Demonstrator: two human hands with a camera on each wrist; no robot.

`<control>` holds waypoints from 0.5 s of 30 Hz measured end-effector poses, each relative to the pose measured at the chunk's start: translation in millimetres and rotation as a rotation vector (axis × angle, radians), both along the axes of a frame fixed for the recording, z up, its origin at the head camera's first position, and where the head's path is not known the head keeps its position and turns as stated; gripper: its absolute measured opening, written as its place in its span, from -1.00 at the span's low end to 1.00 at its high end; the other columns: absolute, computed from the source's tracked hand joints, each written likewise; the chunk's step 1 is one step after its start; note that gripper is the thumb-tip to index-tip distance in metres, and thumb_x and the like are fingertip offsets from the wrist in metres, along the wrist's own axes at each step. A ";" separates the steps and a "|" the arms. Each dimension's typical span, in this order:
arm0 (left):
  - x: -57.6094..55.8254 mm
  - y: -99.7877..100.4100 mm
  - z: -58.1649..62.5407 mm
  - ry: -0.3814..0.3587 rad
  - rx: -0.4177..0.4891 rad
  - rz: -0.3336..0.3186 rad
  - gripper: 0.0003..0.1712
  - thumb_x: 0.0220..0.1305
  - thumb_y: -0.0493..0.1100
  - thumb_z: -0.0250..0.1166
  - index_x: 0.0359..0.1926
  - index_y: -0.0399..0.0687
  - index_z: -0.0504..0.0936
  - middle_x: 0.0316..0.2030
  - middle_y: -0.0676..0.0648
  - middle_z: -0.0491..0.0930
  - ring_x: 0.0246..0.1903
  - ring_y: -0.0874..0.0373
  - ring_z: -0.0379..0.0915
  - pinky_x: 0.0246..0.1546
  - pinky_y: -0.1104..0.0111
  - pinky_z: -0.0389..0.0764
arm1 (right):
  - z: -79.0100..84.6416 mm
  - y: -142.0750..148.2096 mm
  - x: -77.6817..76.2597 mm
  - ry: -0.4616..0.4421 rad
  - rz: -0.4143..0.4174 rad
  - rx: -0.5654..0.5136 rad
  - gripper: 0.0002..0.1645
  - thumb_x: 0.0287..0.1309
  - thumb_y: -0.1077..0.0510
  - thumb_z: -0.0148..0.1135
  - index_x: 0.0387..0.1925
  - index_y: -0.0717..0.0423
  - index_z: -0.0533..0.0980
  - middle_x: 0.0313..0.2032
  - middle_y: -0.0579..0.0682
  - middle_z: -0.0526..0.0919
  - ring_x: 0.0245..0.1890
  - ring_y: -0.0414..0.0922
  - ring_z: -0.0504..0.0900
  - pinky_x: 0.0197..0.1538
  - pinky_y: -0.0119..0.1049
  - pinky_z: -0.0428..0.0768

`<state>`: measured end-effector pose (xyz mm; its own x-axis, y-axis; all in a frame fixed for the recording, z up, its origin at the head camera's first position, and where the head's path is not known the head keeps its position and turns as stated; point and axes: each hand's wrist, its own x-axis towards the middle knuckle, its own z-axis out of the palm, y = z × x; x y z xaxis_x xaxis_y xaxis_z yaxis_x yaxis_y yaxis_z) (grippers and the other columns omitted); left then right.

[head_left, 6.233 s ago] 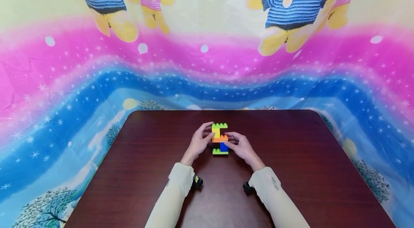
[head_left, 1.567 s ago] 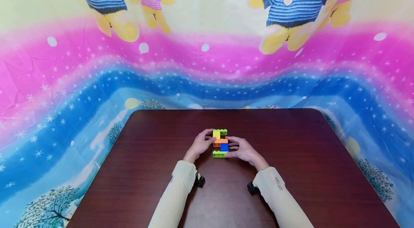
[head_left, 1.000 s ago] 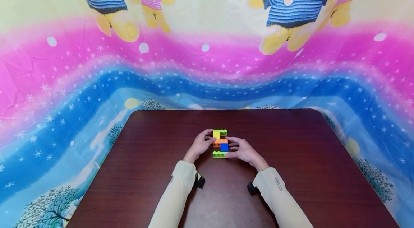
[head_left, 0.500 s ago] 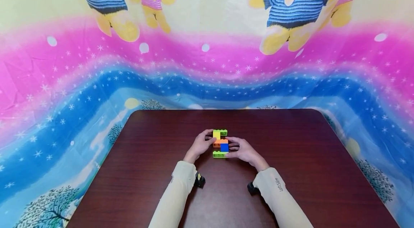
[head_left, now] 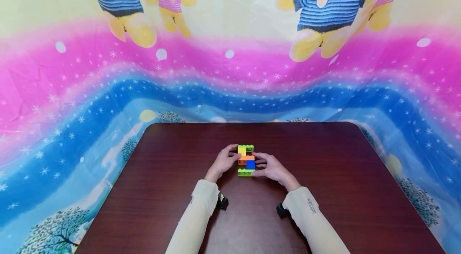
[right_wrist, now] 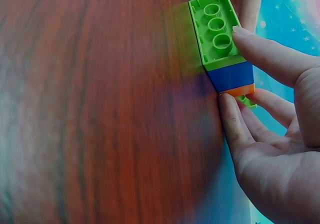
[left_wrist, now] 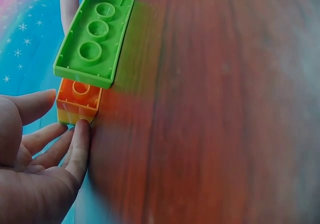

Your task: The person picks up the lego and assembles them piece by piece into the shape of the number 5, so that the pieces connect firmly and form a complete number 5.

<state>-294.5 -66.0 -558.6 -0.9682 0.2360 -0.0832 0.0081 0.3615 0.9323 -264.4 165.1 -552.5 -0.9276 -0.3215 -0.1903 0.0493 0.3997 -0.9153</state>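
Between the two hands lies a joined S-shaped stack of toy building bricks, tipped with its hollow undersides toward the person. In the head view it runs from a far green brick (head_left: pixel 249 148) through a yellow brick (head_left: pixel 241 151) and an orange brick (head_left: pixel 243 161) to a blue brick (head_left: pixel 250 164) and a near green brick (head_left: pixel 245 173). My left hand (head_left: pixel 221 163) holds it at the yellow and orange part from the left. On the other side my right hand (head_left: pixel 272 169) grips it, thumb (right_wrist: pixel 270 54) on the near green brick's underside, fingers (right_wrist: pixel 232 115) by the orange brick.
A dark brown wooden table (head_left: pixel 151 202) carries the stack, its far edge a short way behind. A patterned curtain (head_left: pixel 230 98) with bears and snowflakes hangs beyond. A black wrist camera (head_left: pixel 222 201) is on the left sleeve, another camera (head_left: pixel 282 210) on the right.
Six seconds ago the stack stood with studs facing up; it has since been tipped back to show its undersides, and the right thumb moved down to the near green brick. Lately both hands stay still.
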 end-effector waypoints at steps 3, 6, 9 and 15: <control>-0.6 -1.2 0.2 0.004 0.002 -0.003 -0.40 0.54 -0.08 0.23 0.50 -0.06 0.37 0.40 -0.20 0.43 0.28 -0.13 0.47 0.24 0.03 0.60 | 1.2 2.3 -0.2 0.013 0.006 0.016 0.01 0.09 0.17 0.59 0.53 0.03 0.31 0.34 0.20 0.47 0.28 0.16 0.54 0.23 -0.01 0.65; -1.5 -4.5 1.5 0.016 -0.008 -0.013 -0.39 0.54 -0.09 0.23 0.51 -0.07 0.35 0.41 -0.18 0.42 0.27 -0.12 0.49 0.22 0.03 0.62 | 2.2 6.5 -1.3 0.040 0.008 0.045 -0.01 0.10 0.14 0.59 0.52 0.01 0.32 0.36 0.16 0.46 0.27 0.13 0.54 0.25 0.00 0.63; -2.4 -11.5 3.9 0.047 -0.029 -0.026 -0.38 0.55 -0.12 0.22 0.52 -0.09 0.33 0.42 -0.17 0.42 0.25 -0.13 0.50 0.19 0.02 0.64 | 4.4 12.6 -1.5 0.076 0.002 0.083 -0.06 0.15 0.10 0.56 0.51 -0.02 0.34 0.37 0.12 0.47 0.27 0.09 0.53 0.27 0.01 0.62; -5.6 -35.5 10.5 0.127 -0.133 -0.042 -0.37 0.53 -0.10 0.24 0.52 -0.11 0.34 0.41 -0.19 0.43 0.24 -0.14 0.51 0.17 0.00 0.63 | 12.6 32.2 -0.1 0.162 0.014 0.180 -0.15 0.27 0.07 0.45 0.52 0.02 0.32 0.35 0.13 0.48 0.27 0.12 0.53 0.26 0.04 0.62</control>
<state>-300.1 -101.4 -548.1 -0.9623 0.2718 0.0058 0.1403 0.4784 0.8668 -264.6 197.3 -539.8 -0.9465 -0.3085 -0.0944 -0.0993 0.5570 -0.8246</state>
